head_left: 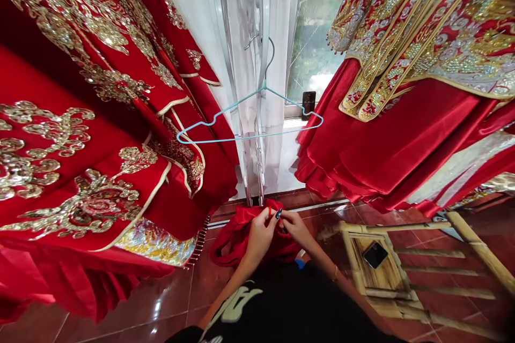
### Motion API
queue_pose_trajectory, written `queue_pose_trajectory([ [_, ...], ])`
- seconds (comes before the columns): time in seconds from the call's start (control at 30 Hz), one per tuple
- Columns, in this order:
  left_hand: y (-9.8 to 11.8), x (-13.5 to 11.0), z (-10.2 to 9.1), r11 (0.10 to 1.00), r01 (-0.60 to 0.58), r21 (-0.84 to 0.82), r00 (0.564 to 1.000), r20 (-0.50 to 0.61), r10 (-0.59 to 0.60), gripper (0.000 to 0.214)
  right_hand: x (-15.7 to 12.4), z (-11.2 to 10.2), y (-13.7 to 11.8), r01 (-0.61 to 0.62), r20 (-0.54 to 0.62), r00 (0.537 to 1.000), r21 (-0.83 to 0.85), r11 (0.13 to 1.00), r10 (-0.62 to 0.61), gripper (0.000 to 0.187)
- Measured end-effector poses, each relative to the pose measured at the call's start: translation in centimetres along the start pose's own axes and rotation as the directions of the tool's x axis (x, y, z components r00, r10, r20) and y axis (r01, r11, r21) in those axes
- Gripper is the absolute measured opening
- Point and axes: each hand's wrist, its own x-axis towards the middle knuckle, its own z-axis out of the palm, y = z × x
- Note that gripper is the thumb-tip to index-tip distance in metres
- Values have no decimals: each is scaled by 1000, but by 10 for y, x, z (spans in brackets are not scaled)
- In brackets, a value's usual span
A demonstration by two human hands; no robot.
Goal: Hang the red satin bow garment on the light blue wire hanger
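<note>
The left hand [259, 235] and right hand [295, 226] pinch a bunched red satin garment [235, 244] over the tile floor [161, 300]: light, slippery cloth, best held at its gathered fold.

The head-worn camera looks forward and down from close above the person's chest [257, 305], facing a window [322, 27]; the left hand [259, 236] and right hand [295, 226] sit near, low in the wide frame, above the tiled floor [161, 300].

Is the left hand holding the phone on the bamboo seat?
No, the left hand pinches red cloth; the phone lies apart on the bamboo seat.
</note>
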Motion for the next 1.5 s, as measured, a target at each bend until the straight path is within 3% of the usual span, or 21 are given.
queue_pose_trajectory([
  [0.1, -6, 2, -2, 1000, 9, -6, 1000, -28, -9, 34, -4, 2, 13, 89, -49, 995, -32, 996, -90, 38],
  [0.23, -15, 5, -4, 994, 46, -98, 998, -38, -50, 36, -11, -2, 20, 208, -53, 973, -215, 954, -224, 45],
  [0.33, -15, 3, -12, 993, 82, -90, 996, -10, -83, 32, -15, -3, 23, 248, -171, 939, -269, 931, -300, 43],
  [0.47, -9, -4, -51, 997, 82, -1, 987, 136, -81, 38, -20, -21, 22, 314, -304, 883, -181, 932, -357, 34],
  [0.57, -5, -13, -96, 994, 61, 92, 989, 126, -72, 51, -23, -53, 16, 268, -402, 845, -253, 930, -352, 32],
  [0.67, -1, -21, -137, 965, 28, 260, 995, 82, -51, 57, -19, -90, 9, 251, -525, 719, -415, 875, -455, 26],
  [0.77, 9, -23, -160, 917, -19, 399, 996, 89, -18, 64, -5, -122, 4, 225, -588, 570, -560, 797, -574, 18],
  [0.9, 26, -25, -167, 774, -137, 618, 989, 125, 75, 68, 32, -154, -7, 241, -561, 500, -642, 728, -660, 18],
  [0.97, 30, -31, -168, 676, -210, 707, 977, 121, 178, 65, 58, -167, -18, 260, -572, 504, -613, 746, -647, 23],
  [1.03, 30, -42, -169, 574, -300, 762, 932, 106, 345, 62, 87, -180, -32, 306, -580, 580, -495, 813, -572, 31],
  [1.1, 29, -54, -167, 482, -368, 795, 849, 75, 524, 62, 118, -194, -46, 381, -550, 685, -288, 879, -477, 40],
  [1.2, 32, -71, -160, 387, -372, 843, 707, -13, 707, 63, 165, -215, -63, 410, -467, 797, -47, 911, -383, 48],
  [1.3, 42, -78, -151, 305, -336, 891, 612, -39, 790, 63, 207, -228, -70, 362, -352, 879, 52, 931, -323, 53],
  [1.4, 54, -79, -146, 190, -335, 923, 541, 24, 841, 65, 239, -230, -75, 317, -279, 919, 107, 942, -278, 52],
  [1.5, 62, -76, -145, 148, -296, 944, 537, 37, 843, 63, 261, -227, -84, 299, -229, 936, 124, 946, -266, 52],
])
